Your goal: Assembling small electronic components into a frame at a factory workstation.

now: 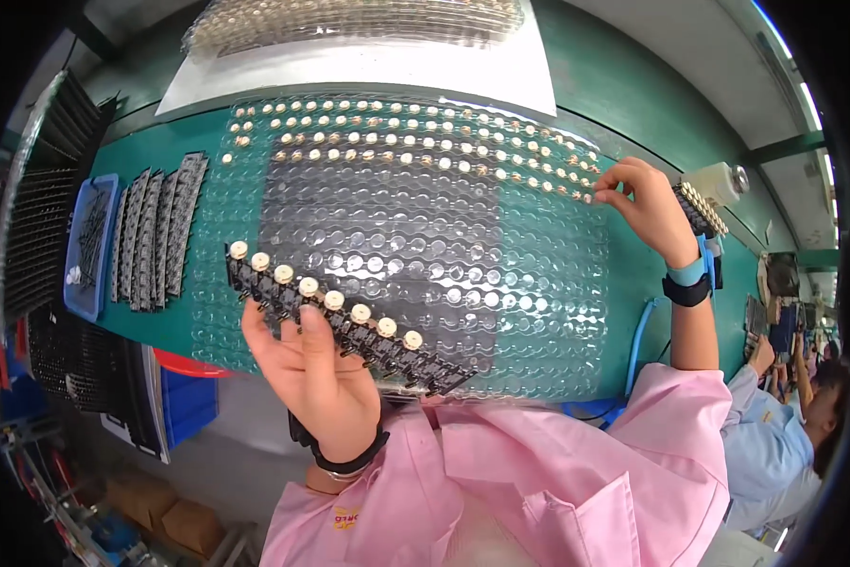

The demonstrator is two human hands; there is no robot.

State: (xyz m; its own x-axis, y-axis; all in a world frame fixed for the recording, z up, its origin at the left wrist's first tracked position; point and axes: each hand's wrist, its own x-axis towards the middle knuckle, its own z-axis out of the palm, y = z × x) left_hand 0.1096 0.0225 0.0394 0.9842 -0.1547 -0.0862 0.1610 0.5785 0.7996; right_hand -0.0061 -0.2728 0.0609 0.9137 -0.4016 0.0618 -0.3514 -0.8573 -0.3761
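Note:
My left hand (pixel 316 373) grips a black circuit board strip (pixel 373 335) from below, tilted above the tray's near left part. Several round cream-white parts (pixel 333 300) stand in a row along this strip; its right end has none. Under it lies a clear plastic blister tray (pixel 425 227) with rows of round pockets. The far rows hold many small round parts (pixel 377 123) with coppery bits; the nearer pockets look unfilled. At the tray's right edge, my right hand (pixel 637 194) pinches thumb and forefinger together on a small round part (pixel 588 198), mostly hidden at the fingertips.
Several black board strips (pixel 160 231) lie left of the tray, beside a blue bin (pixel 89 246). Stacked filled trays (pixel 349 24) sit on a white sheet at the back. More populated strips (pixel 701 210) stand beyond my right wrist. A co-worker (pixel 774 430) sits at right.

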